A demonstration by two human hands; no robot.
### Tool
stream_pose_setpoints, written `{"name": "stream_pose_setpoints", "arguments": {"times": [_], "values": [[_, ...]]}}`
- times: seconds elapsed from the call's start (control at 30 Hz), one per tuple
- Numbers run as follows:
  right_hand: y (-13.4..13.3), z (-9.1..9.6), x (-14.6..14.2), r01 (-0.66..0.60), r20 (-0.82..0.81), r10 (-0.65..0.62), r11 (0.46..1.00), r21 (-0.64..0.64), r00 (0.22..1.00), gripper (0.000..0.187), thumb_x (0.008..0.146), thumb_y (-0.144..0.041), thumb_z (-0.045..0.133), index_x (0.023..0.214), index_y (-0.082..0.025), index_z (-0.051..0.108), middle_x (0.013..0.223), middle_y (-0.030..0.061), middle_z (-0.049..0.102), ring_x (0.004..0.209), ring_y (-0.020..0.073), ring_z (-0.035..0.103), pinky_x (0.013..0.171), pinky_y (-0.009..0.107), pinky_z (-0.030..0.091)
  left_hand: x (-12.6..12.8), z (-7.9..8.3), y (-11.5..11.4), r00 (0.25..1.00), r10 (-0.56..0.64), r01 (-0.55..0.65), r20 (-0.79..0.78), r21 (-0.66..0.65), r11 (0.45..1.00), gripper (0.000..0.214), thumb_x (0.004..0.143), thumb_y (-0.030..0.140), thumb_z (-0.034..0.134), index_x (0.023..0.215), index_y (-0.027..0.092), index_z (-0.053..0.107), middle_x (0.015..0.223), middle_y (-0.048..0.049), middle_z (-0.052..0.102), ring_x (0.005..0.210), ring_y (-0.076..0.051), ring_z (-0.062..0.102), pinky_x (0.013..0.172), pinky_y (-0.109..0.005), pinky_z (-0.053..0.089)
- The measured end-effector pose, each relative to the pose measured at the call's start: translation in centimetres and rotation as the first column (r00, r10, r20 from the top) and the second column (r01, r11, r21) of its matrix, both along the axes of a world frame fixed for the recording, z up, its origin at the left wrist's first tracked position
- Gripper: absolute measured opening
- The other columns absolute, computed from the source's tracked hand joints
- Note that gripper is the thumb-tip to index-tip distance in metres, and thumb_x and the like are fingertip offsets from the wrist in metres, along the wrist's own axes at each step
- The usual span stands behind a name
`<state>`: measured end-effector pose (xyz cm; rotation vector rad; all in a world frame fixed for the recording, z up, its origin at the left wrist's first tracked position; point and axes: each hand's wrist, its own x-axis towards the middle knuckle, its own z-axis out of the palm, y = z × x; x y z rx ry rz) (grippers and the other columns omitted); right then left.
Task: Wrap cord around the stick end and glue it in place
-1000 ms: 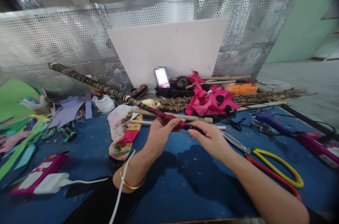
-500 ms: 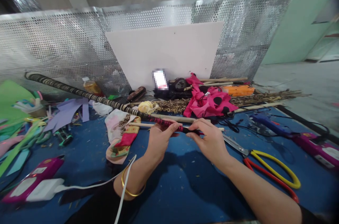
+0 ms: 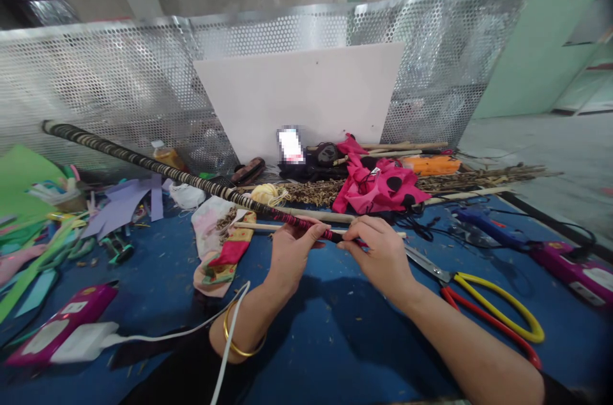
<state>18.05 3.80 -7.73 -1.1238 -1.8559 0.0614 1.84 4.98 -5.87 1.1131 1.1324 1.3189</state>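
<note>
A long stick (image 3: 158, 165) wound with black, cream and magenta yarn slants from the far left down to my hands. My left hand (image 3: 292, 258) is closed around its magenta-wound part, thumb on top. At the black lower end, the fingers of my right hand (image 3: 378, 252) pinch the stick; whether they also hold loose yarn is hidden. A thin bare wooden rod (image 3: 253, 225) lies behind my hands. To the right of my right hand rest scissors (image 3: 450, 277) with yellow and red handles. Left of my left hand lies a patterned cloth (image 3: 223, 252).
A yellow yarn ball (image 3: 268, 193), dried stems (image 3: 488, 176) and pink spotted fabric (image 3: 378, 184) lie behind. A white board (image 3: 301, 92) leans on perforated metal. Purple power strips (image 3: 81, 309) flank the blue table; a white cable (image 3: 167, 336) crosses my left wrist.
The stick's far end has risen slightly. My right fingers have shifted a little at its lower end, while my left hand keeps its grip. The view has moved slightly.
</note>
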Motion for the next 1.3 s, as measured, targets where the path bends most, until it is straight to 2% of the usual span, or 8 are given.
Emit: {"name": "stream_pose_setpoints", "arguments": {"times": [0.37, 0.5, 0.67, 0.73, 0.83, 1.0, 1.13, 1.3], "values": [[-0.3, 0.4, 0.2, -0.045, 0.015, 0.044, 0.996, 0.080, 0.999, 0.016, 0.089, -0.032, 0.057, 0.078, -0.021, 0.060, 0.080, 0.0032, 0.066, 0.082, 0.0177, 0.060, 0.081, 0.032, 0.042, -0.2, -0.2, 0.4, 0.997, 0.058, -0.057, 0.053, -0.022, 0.998, 0.029, 0.065, 0.037, 0.079, 0.075, 0.013, 0.068, 0.073, -0.0059, 0.073, 0.067, -0.018, 0.067, 0.060, -0.027, 0.055], [0.0, -0.4, -0.2, 0.047, 0.194, -0.023, 0.992, -0.119, 0.981, 0.033, 0.090, -0.041, 0.053, 0.111, -0.015, 0.056, 0.109, 0.0131, 0.064, 0.099, 0.0250, 0.059, 0.083, 0.035, 0.041, -0.2, -0.5, 0.5, 0.999, 0.043, -0.042, 0.015, -0.041, 0.998, 0.029, 0.064, 0.039, 0.079, 0.072, 0.013, 0.069, 0.070, -0.0049, 0.072, 0.063, -0.017, 0.066, 0.057, -0.026, 0.053], [0.2, -1.0, -0.5, 0.050, 0.314, 0.044, 0.958, -0.284, 0.948, 0.031, 0.097, -0.035, 0.035, 0.085, -0.017, 0.057, 0.071, 0.0058, 0.063, 0.064, 0.0206, 0.059, 0.058, 0.029, 0.033, -0.8, -0.1, 0.9, 0.993, -0.019, 0.022, 0.117, -0.023, 0.999, 0.036, 0.068, 0.047, 0.075, 0.070, 0.013, 0.069, 0.068, -0.0055, 0.071, 0.066, -0.017, 0.066, 0.061, -0.026, 0.052], [0.2, -0.6, -0.2, 0.057, 0.294, 0.040, 0.948, -0.313, 0.955, 0.034, 0.097, -0.036, 0.032, 0.080, -0.018, 0.056, 0.069, 0.0047, 0.063, 0.063, 0.0188, 0.058, 0.055, 0.027, 0.029, -1.6, 0.6, 1.5, 0.954, -0.053, 0.049, 0.296, 0.021, 0.999, 0.037, 0.073, 0.049, 0.070, 0.076, 0.012, 0.069, 0.076, -0.0072, 0.072, 0.075, -0.018, 0.067, 0.073, -0.028, 0.053], [0.1, 0.2, 0.3, 0.028, 0.250, 0.072, 0.927, -0.374, 0.966, 0.041, 0.099, -0.036, 0.029, 0.074, -0.020, 0.056, 0.065, 0.0008, 0.062, 0.061, 0.0151, 0.058, 0.054, 0.024, 0.030, -3.4, 1.9, 2.5, 0.810, -0.059, 0.072, 0.583, 0.002, 0.997, 0.030, 0.078, 0.043, 0.068, 0.084, 0.013, 0.067, 0.077, -0.0043, 0.069, 0.078, -0.017, 0.067, 0.081, -0.031, 0.053], [0.3, 0.5, 0.3, -0.008, 0.235, 0.122, 0.900, -0.436, 0.964, 0.047, 0.099, -0.042, 0.032, 0.066, -0.020, 0.057, 0.057, -0.0020, 0.059, 0.054, 0.0131, 0.056, 0.051, 0.024, 0.030, -5.8, 2.8, 3.6, 0.650, -0.112, 0.133, 0.752, 0.033, 0.991, 0.034, 0.089, 0.036, 0.057, 0.062, 0.017, 0.049, 0.047, 0.0083, 0.037, 0.040, -0.005, 0.041, 0.054, -0.020, 0.047], [0.2, -0.4, -0.5, 0.028, 0.391, 0.084, 0.962, -0.271, 0.917, 0.028, 0.088, -0.047, 0.056, 0.087, -0.019, 0.060, 0.075, 0.0030, 0.066, 0.069, 0.0201, 0.060, 0.058, 0.028, 0.034, -5.8, 2.3, 3.5, 0.663, -0.117, 0.117, 0.740, 0.051, 0.992, 0.050, 0.095, 0.041, 0.043, 0.051, 0.019, 0.035, 0.041, 0.0082, 0.023, 0.034, -0.006, 0.025, 0.038, -0.020, 0.029], [-0.4, -1.6, -1.8, 0.031, 0.520, 0.022, 0.995, -0.092, 0.854, 0.013, 0.089, -0.014, 0.053, 0.101, -0.017, 0.056, 0.092, 0.0072, 0.065, 0.082, 0.0222, 0.061, 0.068, 0.031, 0.038, -4.3, 1.8, 3.2, 0.718, -0.046, 0.071, 0.694, -0.007, 0.997, 0.048, 0.095, 0.036, 0.046, 0.051, 0.017, 0.041, 0.041, 0.0078, 0.027, 0.035, -0.006, 0.028, 0.041, -0.019, 0.035]]}}
